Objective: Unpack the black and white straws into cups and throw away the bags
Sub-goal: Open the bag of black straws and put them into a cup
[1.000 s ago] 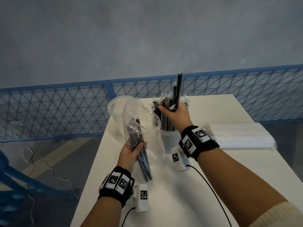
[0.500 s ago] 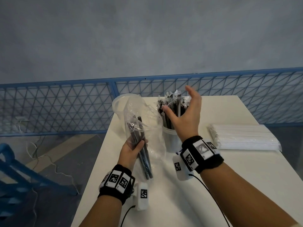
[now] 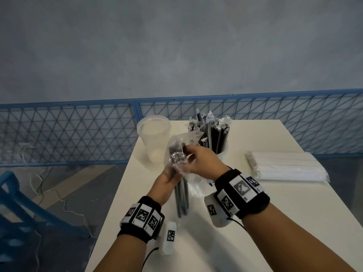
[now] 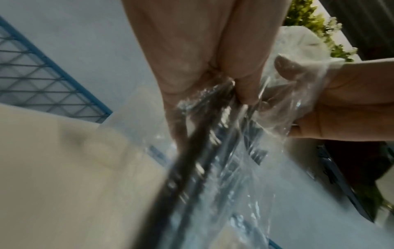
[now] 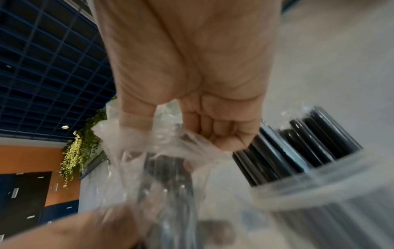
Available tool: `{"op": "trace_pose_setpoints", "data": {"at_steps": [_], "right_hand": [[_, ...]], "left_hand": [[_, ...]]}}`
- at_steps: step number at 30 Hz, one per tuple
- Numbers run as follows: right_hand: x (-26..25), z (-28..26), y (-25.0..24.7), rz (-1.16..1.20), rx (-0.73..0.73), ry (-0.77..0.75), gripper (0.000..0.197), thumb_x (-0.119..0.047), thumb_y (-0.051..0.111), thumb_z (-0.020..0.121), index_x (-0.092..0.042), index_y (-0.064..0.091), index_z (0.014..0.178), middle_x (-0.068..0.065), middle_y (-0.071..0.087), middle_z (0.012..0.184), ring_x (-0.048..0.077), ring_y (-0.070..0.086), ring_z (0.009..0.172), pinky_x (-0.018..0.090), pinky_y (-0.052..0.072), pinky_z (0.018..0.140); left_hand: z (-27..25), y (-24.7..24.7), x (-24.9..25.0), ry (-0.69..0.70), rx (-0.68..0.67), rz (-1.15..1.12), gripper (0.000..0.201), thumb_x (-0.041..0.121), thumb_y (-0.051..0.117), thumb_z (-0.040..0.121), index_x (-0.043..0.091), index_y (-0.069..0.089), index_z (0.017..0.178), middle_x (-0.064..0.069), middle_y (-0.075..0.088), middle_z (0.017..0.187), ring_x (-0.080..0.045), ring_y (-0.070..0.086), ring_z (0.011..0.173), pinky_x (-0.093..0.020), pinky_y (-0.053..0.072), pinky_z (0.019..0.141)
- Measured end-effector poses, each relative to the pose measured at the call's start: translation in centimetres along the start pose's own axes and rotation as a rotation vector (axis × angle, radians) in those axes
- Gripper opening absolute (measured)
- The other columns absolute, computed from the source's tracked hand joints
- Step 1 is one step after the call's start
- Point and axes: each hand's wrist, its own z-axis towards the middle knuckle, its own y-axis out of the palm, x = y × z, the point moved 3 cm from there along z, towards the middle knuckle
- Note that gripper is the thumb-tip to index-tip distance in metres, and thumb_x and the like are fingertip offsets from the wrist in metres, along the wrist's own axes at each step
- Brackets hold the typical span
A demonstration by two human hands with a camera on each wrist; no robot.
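My left hand [image 3: 167,181] grips a clear plastic bag [image 3: 179,154] with a few black straws [image 3: 181,197] in it, held over the table's left side. My right hand [image 3: 202,160] has its fingers curled into the bag's mouth around the straw tops, seen close in the right wrist view [image 5: 213,134]. Behind them stands a clear cup [image 3: 222,152] packed with wrapped black straws [image 3: 213,134]. An empty clear cup [image 3: 154,138] stands to its left. A bag of white straws [image 3: 284,167] lies flat on the right.
The white table [image 3: 255,222] has its left edge just beside my left wrist. A blue mesh fence [image 3: 68,130] runs behind the table. Blue frame parts and cables lie on the floor at the left.
My right hand let go of the black straws it dropped into the cup, then came back left and down into the bag's mouth. The left hand kept hold of the bag.
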Motion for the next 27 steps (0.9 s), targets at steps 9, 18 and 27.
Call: {"op": "trace_pose_setpoints", "data": {"at_steps": [9,18,27], "right_hand": [[1.4,-1.2,1.7,0.626,-0.06,0.183,0.013,-0.008,0.072,0.077,-0.01,0.063,0.087,0.012,0.066,0.091,0.026,0.061,0.092,0.04,0.049,0.093],[1.4,-1.7,-1.5,0.801,0.106,0.05,0.016,-0.01,0.052,0.092,0.001,0.062,0.097,0.001,0.067,0.08,-0.002,0.065,0.066,0.01,0.05,0.065],[2.2,-1.5,-2.2,0.632,0.119,0.033,0.015,-0.015,0.052,0.093,-0.016,0.051,0.109,-0.006,0.062,0.085,-0.003,0.06,0.072,0.006,0.048,0.067]], "left_hand": [[-1.4,1.7,1.1,-0.096,-0.239,0.191,0.027,0.025,0.033,0.099,0.02,0.053,0.116,0.004,0.059,0.11,-0.01,0.054,0.105,-0.024,0.044,0.092],[-1.7,1.3,0.2,-0.209,-0.114,-0.109,0.083,0.083,0.031,0.067,0.02,0.062,0.111,-0.004,0.072,0.1,-0.022,0.066,0.089,-0.035,0.051,0.077],[-1.1,1.7,1.1,-0.143,0.033,-0.098,0.031,0.033,0.042,0.097,0.018,0.052,0.122,-0.01,0.067,0.111,-0.024,0.064,0.098,-0.041,0.047,0.088]]}}
